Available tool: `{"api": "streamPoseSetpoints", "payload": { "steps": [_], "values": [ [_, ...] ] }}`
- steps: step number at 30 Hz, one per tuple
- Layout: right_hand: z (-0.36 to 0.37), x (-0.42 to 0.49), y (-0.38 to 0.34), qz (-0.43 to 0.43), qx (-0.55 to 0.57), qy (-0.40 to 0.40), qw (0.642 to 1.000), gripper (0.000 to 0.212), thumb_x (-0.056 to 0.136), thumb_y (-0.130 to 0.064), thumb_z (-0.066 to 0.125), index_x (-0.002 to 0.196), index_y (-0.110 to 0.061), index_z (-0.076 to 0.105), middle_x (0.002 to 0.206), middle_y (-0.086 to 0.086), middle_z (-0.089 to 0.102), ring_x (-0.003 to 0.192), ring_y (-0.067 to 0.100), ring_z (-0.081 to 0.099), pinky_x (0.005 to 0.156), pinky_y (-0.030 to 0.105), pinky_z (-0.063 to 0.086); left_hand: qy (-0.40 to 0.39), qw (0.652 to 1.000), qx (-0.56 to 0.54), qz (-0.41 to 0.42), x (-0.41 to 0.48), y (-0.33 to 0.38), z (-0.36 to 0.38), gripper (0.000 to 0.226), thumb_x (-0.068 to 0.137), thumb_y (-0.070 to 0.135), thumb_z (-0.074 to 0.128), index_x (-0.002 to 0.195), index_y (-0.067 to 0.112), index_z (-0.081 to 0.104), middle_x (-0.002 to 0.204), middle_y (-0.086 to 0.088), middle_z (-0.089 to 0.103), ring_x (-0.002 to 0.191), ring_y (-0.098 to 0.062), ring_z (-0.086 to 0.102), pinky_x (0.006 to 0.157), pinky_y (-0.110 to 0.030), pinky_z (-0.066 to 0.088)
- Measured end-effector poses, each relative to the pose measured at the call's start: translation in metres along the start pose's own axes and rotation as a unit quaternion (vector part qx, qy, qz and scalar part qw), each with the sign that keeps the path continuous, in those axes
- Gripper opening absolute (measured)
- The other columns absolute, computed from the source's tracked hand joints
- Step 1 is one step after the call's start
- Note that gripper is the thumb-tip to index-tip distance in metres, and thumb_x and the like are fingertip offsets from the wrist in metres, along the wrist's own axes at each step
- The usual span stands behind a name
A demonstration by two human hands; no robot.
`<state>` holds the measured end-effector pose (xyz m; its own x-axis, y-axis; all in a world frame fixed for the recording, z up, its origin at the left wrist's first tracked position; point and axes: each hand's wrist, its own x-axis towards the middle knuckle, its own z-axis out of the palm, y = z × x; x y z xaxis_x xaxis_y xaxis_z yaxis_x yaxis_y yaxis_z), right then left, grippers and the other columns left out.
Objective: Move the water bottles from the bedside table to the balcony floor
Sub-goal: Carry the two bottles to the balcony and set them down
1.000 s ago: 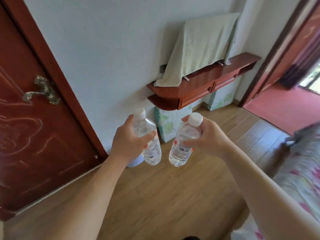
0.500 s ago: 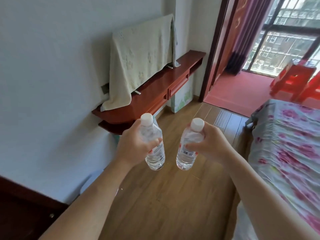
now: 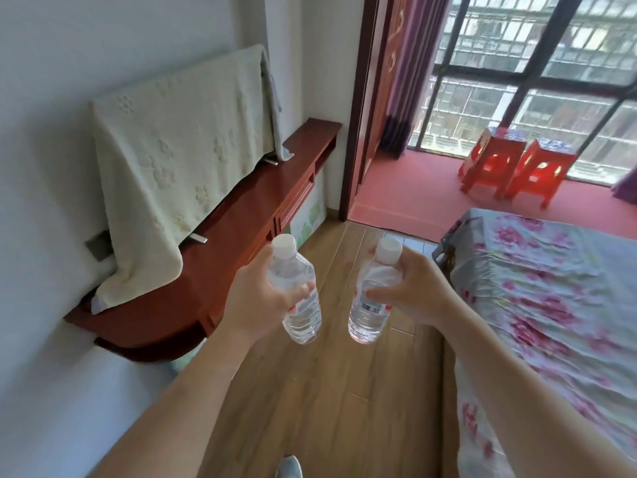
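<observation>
Head view: two clear, white-capped water bottles are held roughly upright, side by side but not touching, above the wooden floor (image 3: 327, 391). The left bottle (image 3: 303, 315) is gripped by the left hand (image 3: 258, 298), fingers curled round its body. The right bottle (image 3: 367, 312) is gripped likewise by the right hand (image 3: 413, 291). The red balcony floor (image 3: 413, 191) is seen ahead through the doorway, well apart from both bottles. A bed (image 3: 551, 288) is noted at right, a wall shelf (image 3: 241, 229) at left.

The left water bottle (image 3: 303, 315) and right water bottle (image 3: 367, 315) are clear, white-capped. The cloth (image 3: 179, 160) is pale green with embossed flowers, the shelf (image 3: 241, 229) reddish-brown, the bedspread (image 3: 551, 288) pale with pink blossoms, the stools (image 3: 493, 167) and balcony floor (image 3: 413, 188) red.
</observation>
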<state>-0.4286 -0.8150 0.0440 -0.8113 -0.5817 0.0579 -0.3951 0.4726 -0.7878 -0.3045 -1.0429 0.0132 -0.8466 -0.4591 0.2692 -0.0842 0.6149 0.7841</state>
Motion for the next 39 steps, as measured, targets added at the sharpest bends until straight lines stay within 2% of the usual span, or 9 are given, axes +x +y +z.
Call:
{"api": "streamPoseSetpoints", "payload": {
  "steps": [4,6,12,15,21,26,30,34,39],
  "values": [
    [-0.004,0.058,-0.001,0.020,-0.007,0.042,0.999,0.054,0.064,-0.024,0.086,0.110,-0.038,0.060,0.095,-0.017,0.068,0.091,0.002,0.066,0.087,0.033,0.057,-0.030,0.999,-0.007,0.020,0.084,-0.018,0.006,0.042,0.072,0.041,0.084,0.103,0.029,0.059,0.085,0.013,0.066,0.081,-0.006,0.064,0.069,-0.021,0.049],
    [-0.013,0.083,0.002,0.041,0.013,0.066,0.997,0.051,0.064,-0.020,0.085,0.106,-0.036,0.061,0.092,-0.014,0.068,0.086,0.001,0.066,0.082,0.030,0.057,-0.052,0.998,-0.018,0.035,0.125,-0.014,0.015,0.041,0.072,0.038,0.085,0.102,0.033,0.057,0.084,0.015,0.066,0.080,-0.003,0.064,0.069,-0.021,0.050],
    [-0.044,0.147,0.036,0.066,0.013,0.098,0.993,0.050,0.065,-0.021,0.084,0.107,-0.035,0.060,0.093,-0.011,0.068,0.087,0.008,0.067,0.081,0.040,0.059,-0.117,0.989,-0.072,0.057,0.218,-0.003,0.067,0.046,0.071,0.042,0.084,0.109,0.032,0.059,0.093,0.012,0.070,0.089,-0.006,0.067,0.083,-0.040,0.057],
    [-0.057,0.181,0.067,0.076,0.020,0.111,0.991,0.049,0.064,-0.022,0.084,0.106,-0.035,0.060,0.093,-0.010,0.068,0.088,0.008,0.067,0.082,0.039,0.058,-0.140,0.986,-0.074,0.061,0.258,-0.005,0.101,0.046,0.070,0.043,0.085,0.107,0.031,0.061,0.091,0.012,0.070,0.088,-0.005,0.067,0.083,-0.040,0.057],
    [-0.096,0.264,0.133,0.102,0.053,0.111,0.987,0.051,0.061,-0.028,0.079,0.107,-0.037,0.060,0.092,-0.008,0.068,0.088,0.011,0.067,0.081,0.042,0.059,-0.170,0.982,-0.054,0.059,0.349,-0.001,0.167,0.054,0.066,0.061,0.079,0.108,0.032,0.061,0.091,0.011,0.072,0.086,-0.008,0.069,0.081,-0.042,0.058],
    [-0.143,0.347,0.164,0.090,0.057,0.115,0.988,0.046,0.059,-0.028,0.077,0.100,-0.038,0.060,0.086,-0.011,0.067,0.082,0.009,0.066,0.078,0.040,0.059,-0.154,0.985,-0.045,0.063,0.434,0.018,0.210,0.056,0.068,0.055,0.081,0.113,0.029,0.061,0.095,0.012,0.071,0.091,-0.009,0.068,0.083,-0.038,0.058],
    [-0.180,0.408,0.179,0.093,0.081,0.106,0.987,0.052,0.061,-0.019,0.081,0.104,-0.040,0.060,0.092,-0.007,0.068,0.088,0.012,0.068,0.080,0.042,0.061,-0.147,0.986,-0.049,0.056,0.495,0.024,0.235,0.054,0.069,0.057,0.080,0.112,0.032,0.059,0.095,0.012,0.071,0.090,-0.008,0.068,0.082,-0.042,0.058],
    [-0.202,0.469,0.199,0.095,0.070,0.102,0.988,0.052,0.061,-0.020,0.082,0.104,-0.040,0.061,0.093,-0.008,0.069,0.088,0.011,0.068,0.081,0.041,0.060,-0.145,0.987,-0.048,0.055,0.555,0.021,0.268,0.053,0.070,0.054,0.080,0.114,0.036,0.058,0.095,0.014,0.070,0.091,-0.007,0.067,0.082,-0.041,0.058],
    [-0.221,0.552,0.231,0.111,0.047,0.108,0.987,0.047,0.064,-0.014,0.081,0.103,-0.034,0.063,0.091,-0.006,0.069,0.086,0.014,0.067,0.076,0.031,0.056,-0.162,0.983,-0.066,0.057,0.644,0.012,0.317,0.053,0.068,0.051,0.083,0.113,0.034,0.059,0.091,0.017,0.069,0.087,-0.006,0.067,0.080,-0.036,0.058]
  ]
}}
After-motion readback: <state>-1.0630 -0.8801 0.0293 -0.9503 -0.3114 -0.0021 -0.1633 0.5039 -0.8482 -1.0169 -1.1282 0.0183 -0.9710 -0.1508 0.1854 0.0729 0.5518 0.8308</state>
